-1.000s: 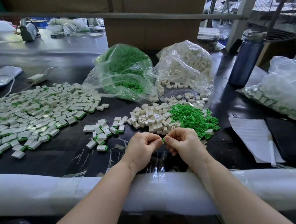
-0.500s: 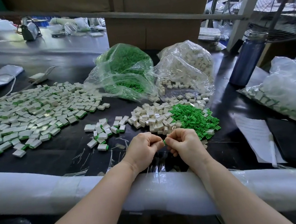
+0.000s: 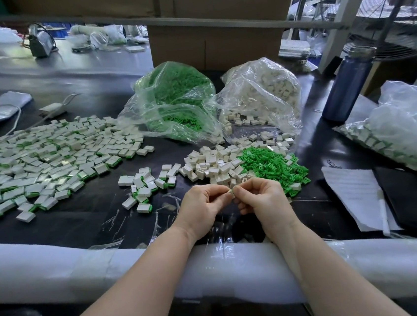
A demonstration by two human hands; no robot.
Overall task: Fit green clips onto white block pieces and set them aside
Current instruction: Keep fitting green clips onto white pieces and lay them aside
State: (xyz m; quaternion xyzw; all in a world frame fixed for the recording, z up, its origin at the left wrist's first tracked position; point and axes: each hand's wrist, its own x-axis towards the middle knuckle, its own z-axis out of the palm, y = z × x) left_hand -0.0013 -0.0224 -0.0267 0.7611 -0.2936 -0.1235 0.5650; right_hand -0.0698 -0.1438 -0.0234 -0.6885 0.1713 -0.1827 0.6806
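Note:
My left hand point(image 3: 205, 207) and my right hand point(image 3: 260, 198) meet fingertip to fingertip near the table's front edge, pinching one small white block piece point(image 3: 231, 193) between them; whether a clip is on it is hidden by the fingers. Just beyond the hands lie a heap of loose white block pieces point(image 3: 213, 165) and a heap of green clips point(image 3: 270, 164). A small group of fitted pieces point(image 3: 143, 187) lies to the left, and a wide spread of fitted pieces point(image 3: 43, 159) covers the far left.
An open bag of green clips point(image 3: 173, 102) and a bag of white blocks point(image 3: 262, 93) stand behind the heaps. A blue bottle point(image 3: 346, 84), a filled bag point(image 3: 405, 127), papers point(image 3: 352, 194) and a black folder point(image 3: 415, 198) sit at the right. A padded white roll point(image 3: 59, 266) lines the front edge.
The green sliver seen between my fingertips earlier no longer shows; only white shows there now. Both hands stay in the same spot.

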